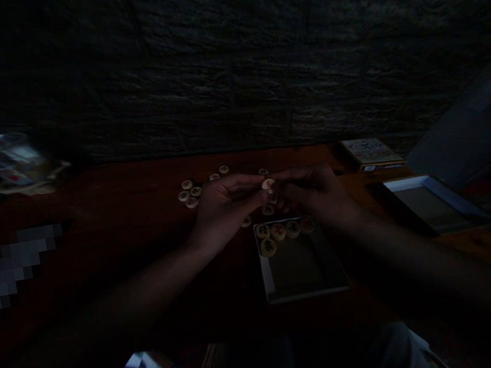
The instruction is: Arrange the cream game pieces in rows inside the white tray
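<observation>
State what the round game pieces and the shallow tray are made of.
The round game pieces look like pale wood or plastic, faintly glossy, with red and dark characters. The shallow tray has a smooth pale rim, suggesting plastic or painted metal; dim light leaves both open.

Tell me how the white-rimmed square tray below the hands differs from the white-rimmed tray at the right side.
The central white-rimmed tray holds round game pieces along its far edge; the right white-rimmed tray shows none. The central tray lies straight ahead of the viewer; the right tray sits off to the side. Both have white rims and greyish floors.
</observation>
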Available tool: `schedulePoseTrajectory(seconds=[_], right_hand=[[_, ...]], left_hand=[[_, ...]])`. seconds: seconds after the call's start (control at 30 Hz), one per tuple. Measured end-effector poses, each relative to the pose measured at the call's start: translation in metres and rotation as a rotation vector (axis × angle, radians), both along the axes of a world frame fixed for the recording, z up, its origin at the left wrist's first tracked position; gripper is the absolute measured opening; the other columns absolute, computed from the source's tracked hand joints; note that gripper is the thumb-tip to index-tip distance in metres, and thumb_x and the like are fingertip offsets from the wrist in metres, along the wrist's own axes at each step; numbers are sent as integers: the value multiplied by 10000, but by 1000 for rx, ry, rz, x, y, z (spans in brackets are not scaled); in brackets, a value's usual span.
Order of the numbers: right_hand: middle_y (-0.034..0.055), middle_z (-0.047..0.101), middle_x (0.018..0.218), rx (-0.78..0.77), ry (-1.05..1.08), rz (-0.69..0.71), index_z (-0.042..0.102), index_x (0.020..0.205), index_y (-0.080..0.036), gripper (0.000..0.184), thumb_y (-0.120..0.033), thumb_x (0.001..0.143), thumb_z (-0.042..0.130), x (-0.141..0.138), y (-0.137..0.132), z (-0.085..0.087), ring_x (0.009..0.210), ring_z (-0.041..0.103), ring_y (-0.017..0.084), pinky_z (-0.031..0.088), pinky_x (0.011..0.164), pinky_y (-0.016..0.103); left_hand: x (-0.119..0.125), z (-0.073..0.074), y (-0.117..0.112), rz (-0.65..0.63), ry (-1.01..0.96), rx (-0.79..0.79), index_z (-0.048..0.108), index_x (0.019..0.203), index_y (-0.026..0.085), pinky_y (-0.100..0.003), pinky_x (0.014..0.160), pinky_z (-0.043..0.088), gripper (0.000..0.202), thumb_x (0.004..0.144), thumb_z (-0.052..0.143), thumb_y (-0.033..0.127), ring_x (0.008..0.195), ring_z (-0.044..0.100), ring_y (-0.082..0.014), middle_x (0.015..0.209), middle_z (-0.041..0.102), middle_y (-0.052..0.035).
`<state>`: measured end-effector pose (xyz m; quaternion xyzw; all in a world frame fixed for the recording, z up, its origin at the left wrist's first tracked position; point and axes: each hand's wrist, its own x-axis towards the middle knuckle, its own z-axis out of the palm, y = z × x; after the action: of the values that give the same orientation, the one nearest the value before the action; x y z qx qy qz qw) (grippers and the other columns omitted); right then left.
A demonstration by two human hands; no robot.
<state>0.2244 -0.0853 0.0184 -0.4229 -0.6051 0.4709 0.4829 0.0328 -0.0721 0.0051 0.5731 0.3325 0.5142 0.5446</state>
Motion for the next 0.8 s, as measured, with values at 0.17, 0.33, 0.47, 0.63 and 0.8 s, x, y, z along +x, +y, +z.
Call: schedulePoseTrajectory(seconds=[0.17, 0.33, 0.47, 0.63, 0.8], right_hand=[[26, 791, 773, 6, 35, 8, 851, 1021, -222, 300, -373, 764, 881, 0, 0, 0, 583, 675, 117, 572, 551, 227], [27, 788, 762, -4, 26, -1, 854, 992, -217, 324, -395, 727, 911, -2, -1, 1, 577, 668, 117, 560, 535, 219], [18, 769, 727, -7, 19, 15, 847, 970, -198, 333, -377, 703, 934, -3, -2, 1, 569, 649, 107, 538, 522, 200], [20, 754, 705, 4, -17, -8, 837, 882, -190, 301, -435, 725, 916, -3, -3, 1, 544, 629, 99, 513, 495, 191], [5, 709, 618, -12, -24, -52, 808, 791, -180, 326, -474, 708, 920, -4, -4, 1, 505, 605, 100, 490, 470, 193]], left_hand=[[0, -2, 0, -8, -31, -15, 818, 993, 179, -314, 822, 613, 290, 736, 910, 276, 889, 780, -204, 995, 827, -87], [1, -1, 0, -10, -39, -18, 818, 981, 176, -289, 804, 607, 287, 739, 912, 298, 865, 775, -188, 976, 827, -83], [0, -1, 1, 0, -4, 14, 816, 953, 178, -293, 797, 608, 269, 732, 912, 297, 858, 775, -191, 979, 828, -82], [0, -2, 0, 18, 77, 93, 816, 944, 179, -320, 808, 622, 234, 752, 886, 293, 856, 782, -206, 967, 828, -84], [2, 0, -2, -6, 82, 115, 808, 908, 181, -325, 769, 631, 208, 728, 886, 251, 818, 782, -212, 909, 824, -75]])
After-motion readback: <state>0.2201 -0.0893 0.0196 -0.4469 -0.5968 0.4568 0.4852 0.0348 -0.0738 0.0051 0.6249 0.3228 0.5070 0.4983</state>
